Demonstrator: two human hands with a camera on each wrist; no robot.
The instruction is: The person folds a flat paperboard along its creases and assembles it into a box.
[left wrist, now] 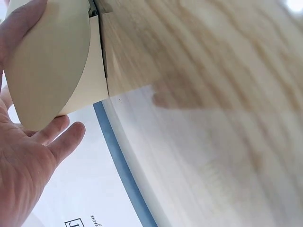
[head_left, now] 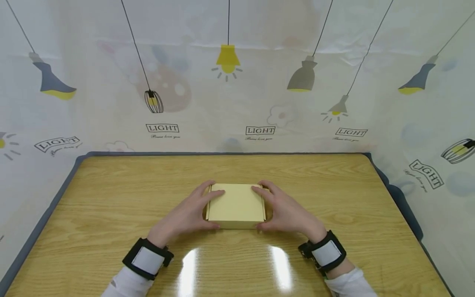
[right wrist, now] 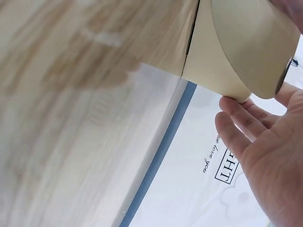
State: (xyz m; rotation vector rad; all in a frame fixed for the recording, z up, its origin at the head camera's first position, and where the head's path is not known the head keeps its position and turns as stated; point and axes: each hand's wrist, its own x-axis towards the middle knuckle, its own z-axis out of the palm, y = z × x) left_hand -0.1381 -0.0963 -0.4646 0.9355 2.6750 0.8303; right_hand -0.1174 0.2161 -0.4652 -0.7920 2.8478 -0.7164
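A pale yellow cardboard box (head_left: 236, 203) lies flat on the wooden table, its lid down. At its left end my left hand (head_left: 187, 213) grips it, thumb at the near edge, one finger over the top and others at the far corner. My right hand (head_left: 288, 210) holds the right end in much the same way. Each wrist view shows a rounded side flap of the box, the left flap (left wrist: 49, 61) and the right flap (right wrist: 253, 45), with fingertips right at the far corner.
The wooden table (head_left: 122, 185) has a dark grey-blue edge along its back and sides. Behind it hangs a pale backdrop (head_left: 208, 123) printed with lamps and the word LIGHT. Both wrists wear black straps, the left strap (head_left: 147, 259) and the right strap (head_left: 326, 252).
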